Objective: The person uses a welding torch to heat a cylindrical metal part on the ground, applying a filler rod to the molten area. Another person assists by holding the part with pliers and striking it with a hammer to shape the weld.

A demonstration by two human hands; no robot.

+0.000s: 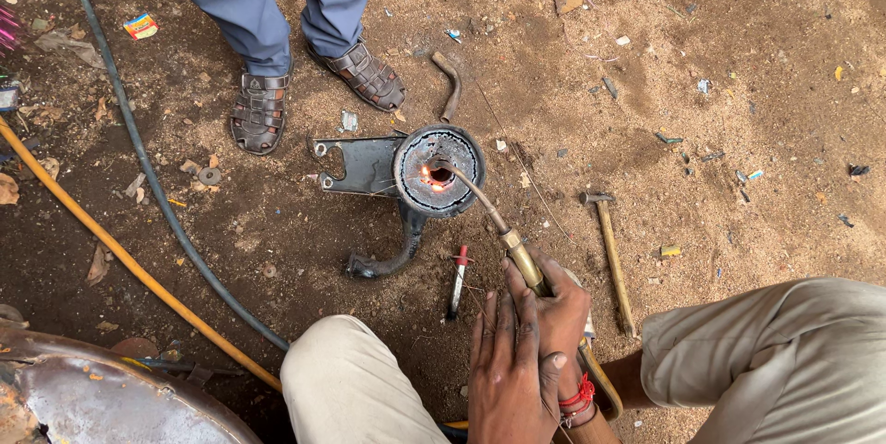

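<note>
While wrapped tight around the brass torch (522, 261) handle, right hand (560, 307) (red thread bracelet at the wrist) low in the view between two pale-trousered knees. Left hand (510, 366) laid flat over it, fingers straight, palm down, grip unfurled and holding nothing of its own, just resting against the right hand's back. From that closed grip, torch neck running up and to the left, bent tip inside the round metal housing (439, 170), well ahead of both hands on the dirt ground (738, 84). Orange glow at the tip, against the housing's inner wall. Flat bracket arm off the housing's left, curved stub below it. Just left of the hands, red-handled tool (458, 280) lying on the soil; to the right, wooden-handled hammer (612, 255), apart from the torch. Farther left, grey hose (148, 167) and orange hose (111, 246) crossing diagonally. Beyond the housing, another person's sandalled feet (309, 93).
</note>
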